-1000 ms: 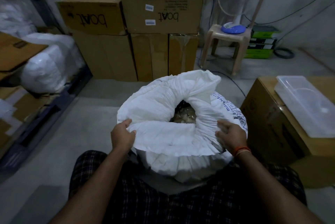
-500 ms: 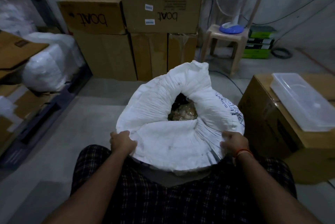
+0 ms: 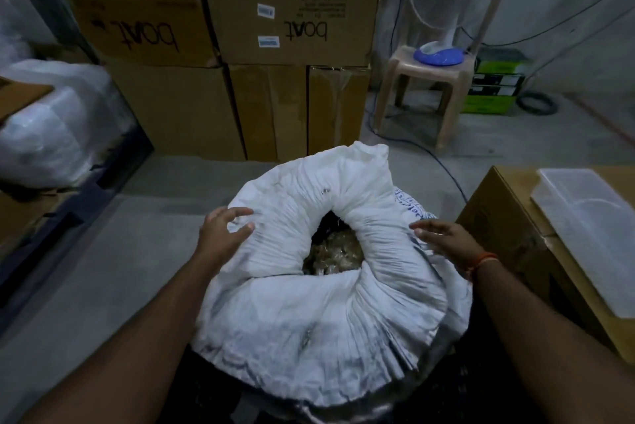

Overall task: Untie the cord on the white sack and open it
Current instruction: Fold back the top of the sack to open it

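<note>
Head view: soft, crinkled white woven sack (image 3: 309, 303) between the person's knees, mouth rolled open. Left hand (image 3: 220, 234) and right hand (image 3: 446, 238) spread, fingers loose, on opposite rim sides. The limp, seemingly heavy-filled sack is best gripped by its rolled rim.

Dim, bluish light; wide-angle bend at edges, motion blur on hands.

White sack (image 3: 319, 313) mouth open, both hands w/ spread fingers at its rolled rim.

We see stacked cardboard boxes (image 3: 292, 4) against the far wall, a fan (image 3: 443, 8) on a plastic stool (image 3: 424, 87) beside them, and a clear tub (image 3: 591, 234) on a box (image 3: 508, 214) at right.
</note>
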A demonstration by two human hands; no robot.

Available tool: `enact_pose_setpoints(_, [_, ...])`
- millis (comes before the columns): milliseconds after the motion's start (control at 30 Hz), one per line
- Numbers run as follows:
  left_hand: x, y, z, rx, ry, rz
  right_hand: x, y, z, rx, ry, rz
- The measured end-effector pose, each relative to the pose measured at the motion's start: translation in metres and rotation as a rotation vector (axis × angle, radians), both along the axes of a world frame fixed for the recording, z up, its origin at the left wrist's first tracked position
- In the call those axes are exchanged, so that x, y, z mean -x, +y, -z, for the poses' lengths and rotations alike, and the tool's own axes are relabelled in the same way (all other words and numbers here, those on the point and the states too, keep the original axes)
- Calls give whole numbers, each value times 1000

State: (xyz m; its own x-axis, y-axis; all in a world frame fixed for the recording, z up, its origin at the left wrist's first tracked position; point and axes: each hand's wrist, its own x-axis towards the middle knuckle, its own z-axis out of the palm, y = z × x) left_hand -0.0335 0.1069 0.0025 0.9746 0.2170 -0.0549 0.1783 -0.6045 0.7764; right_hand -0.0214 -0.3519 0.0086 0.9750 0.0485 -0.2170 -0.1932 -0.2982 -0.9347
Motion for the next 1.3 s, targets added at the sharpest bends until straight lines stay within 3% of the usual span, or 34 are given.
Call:
enact_pose_setpoints(133, [-26,8,21,185,143,122,-28,4,22,-148,153,-83])
enact_pose_setpoints(200, [-28,7,21,364,237,107,-38,4,26,-275,196,-113])
enact_pose_setpoints(267, [-31,9,22,424,281,99,-42,4,24,-331,214,-153])
enact_pose_setpoints(467, [-41,17,23,268,239,117,-44,9,21,-69,161,-231])
enact_pose_setpoints(600, [-45,8,29,-78,55,-44,-56,6,26,425,-21,-284])
enact_pose_setpoints(667, [-49,10,28,-287,45,-54,-56,0,25,632,-74,-203])
enact_pose_setpoints(867, [-60,5,23,-573,208,42,-54,-18,39,661,-28,-3])
enact_pose_setpoints(1000, [-62,5,31,-534,277,98,-53,-8,41,746,31,37])
enact_pose_setpoints(1067, [-58,0,29,-490,250,111,-41,6,25,952,-53,61])
enact_pose_setpoints(1167, [-24,-24,13,-490,-111,185,-7,27,5,983,-508,125])
enact_pose_setpoints(1233, [16,-44,1,-452,-366,352,29,47,-4,887,-823,-56])
enact_pose_setpoints(1300, [58,-60,-2,-469,-444,531,72,71,-4,835,-909,-320])
